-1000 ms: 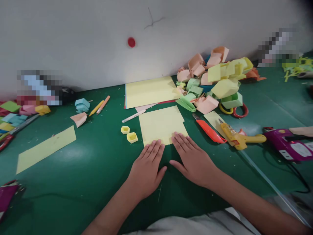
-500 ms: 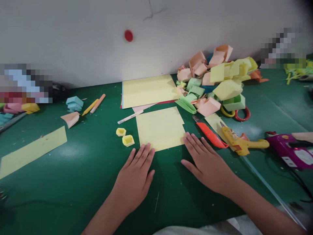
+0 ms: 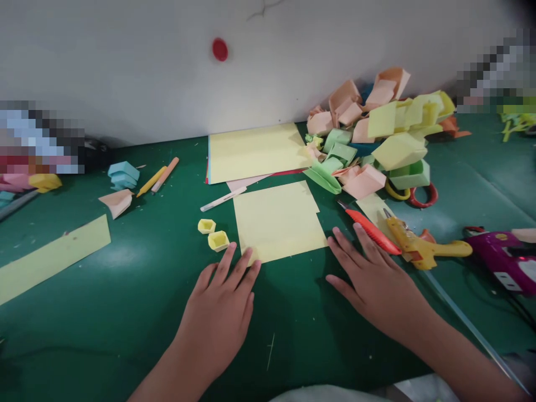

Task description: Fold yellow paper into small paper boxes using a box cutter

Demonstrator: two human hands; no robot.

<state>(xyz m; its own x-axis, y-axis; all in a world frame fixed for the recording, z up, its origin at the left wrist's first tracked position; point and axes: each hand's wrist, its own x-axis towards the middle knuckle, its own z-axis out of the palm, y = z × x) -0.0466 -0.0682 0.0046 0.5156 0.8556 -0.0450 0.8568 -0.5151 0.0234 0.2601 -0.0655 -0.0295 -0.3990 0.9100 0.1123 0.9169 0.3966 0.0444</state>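
Note:
A pale yellow sheet of paper (image 3: 278, 223) with a notch in its right side lies flat before me. My left hand (image 3: 221, 304) is open, its fingertips at the sheet's near left corner. Two small folded yellow paper boxes (image 3: 218, 240) sit just beyond those fingers. At the sheet's near right corner, my right hand (image 3: 372, 285) lies open with fingers spread, holding nothing. Close to its fingers is a red-handled cutter (image 3: 372, 230), beside a yellow glue gun (image 3: 419, 245) with a long clear glue stick. A white pen (image 3: 223, 199) touches the sheet's far left edge.
Behind lies a stack of coloured paper (image 3: 255, 153) against the wall. A heap of folded paper pieces (image 3: 347, 151) stands at the back right, scissors (image 3: 424, 195) partly under it. A purple device (image 3: 498, 259) sits far right. Leftward are a yellow strip (image 3: 58, 254) and two crayon-like sticks (image 3: 165, 175).
My right hand has shifted slightly right, off the sheet's corner, with fingers wider apart. My left hand has moved a little left and its fingers have spread. The view has shifted slightly.

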